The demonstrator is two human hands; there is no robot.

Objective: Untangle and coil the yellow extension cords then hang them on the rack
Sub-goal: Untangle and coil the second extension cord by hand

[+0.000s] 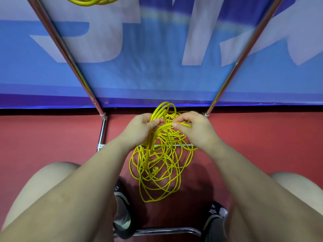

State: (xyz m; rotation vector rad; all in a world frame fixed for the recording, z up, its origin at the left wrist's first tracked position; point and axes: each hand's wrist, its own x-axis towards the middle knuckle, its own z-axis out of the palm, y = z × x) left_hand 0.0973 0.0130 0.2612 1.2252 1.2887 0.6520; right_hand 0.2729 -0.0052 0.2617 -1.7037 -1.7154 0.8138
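A tangled yellow extension cord [162, 173] lies in loose loops on the red floor between my feet. My left hand [139, 130] grips a bundle of gathered loops that rise above its fingers. My right hand [194, 128] pinches a single strand of the same cord close beside the left hand. A yellow plug [155, 169] lies inside the pile. Another yellow cord [90, 1] hangs at the top edge of the view. The rack's chrome uprights [70, 58] rise on both sides of the pile.
A blue banner with white lettering [157, 49] stands behind the rack. Chrome base bars [102, 135] run along the floor left of the pile and near my feet [157, 231]. My dark shoes [122, 208] flank the cord pile. Red floor extends left and right.
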